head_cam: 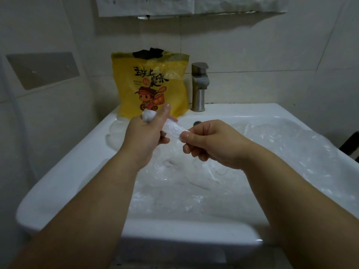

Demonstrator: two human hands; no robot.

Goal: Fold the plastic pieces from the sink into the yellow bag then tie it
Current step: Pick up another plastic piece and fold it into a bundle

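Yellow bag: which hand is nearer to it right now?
Left. The left hand grips the bunched plastic piece just in front of the yellow bag, at its lower edge. The right hand pinches the other end, farther right and closer to the person.

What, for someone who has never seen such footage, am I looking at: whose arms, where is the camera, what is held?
There is no machine here: one camera sits on a person's head and looks down at their own two bare arms. The left hand grips the bunched end of a twisted piece of clear plastic, and the right hand pinches its other end. Below them is a white sink with more crumpled plastic lying in it. A yellow bag stands on the sink's back edge, left of the tap.
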